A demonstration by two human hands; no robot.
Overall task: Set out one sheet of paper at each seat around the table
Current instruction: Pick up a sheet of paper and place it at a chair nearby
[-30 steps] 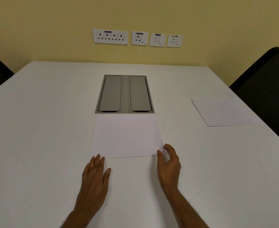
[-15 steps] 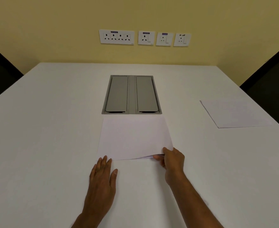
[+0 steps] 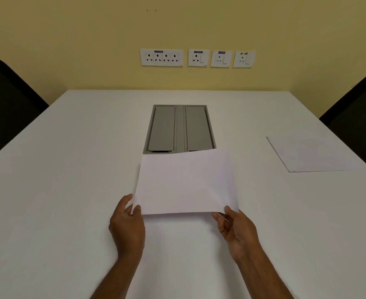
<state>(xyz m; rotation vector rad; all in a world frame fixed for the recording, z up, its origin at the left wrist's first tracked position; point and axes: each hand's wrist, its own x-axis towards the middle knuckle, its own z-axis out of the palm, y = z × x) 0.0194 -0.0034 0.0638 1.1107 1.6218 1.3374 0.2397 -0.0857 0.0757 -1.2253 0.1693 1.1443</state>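
Note:
A white sheet of paper [image 3: 186,182] is lifted off the white table [image 3: 65,190] in front of me, its far edge tilted up over the grey hatch. My left hand [image 3: 127,225] pinches its near left corner. My right hand [image 3: 236,229] pinches its near right corner. Whether more sheets lie under it I cannot tell. A second sheet [image 3: 307,155] lies flat at the right side of the table, in front of a black chair [image 3: 359,117].
A grey two-flap cable hatch [image 3: 178,128] is set into the table's middle. Another black chair [image 3: 5,104] stands at the left side. White wall sockets [image 3: 197,58] line the yellow wall behind the table's far edge.
My right hand pinched the sheet's near right corner and raised it. My left hand left the table top and took the near left corner; the sheet now hangs lifted between both.

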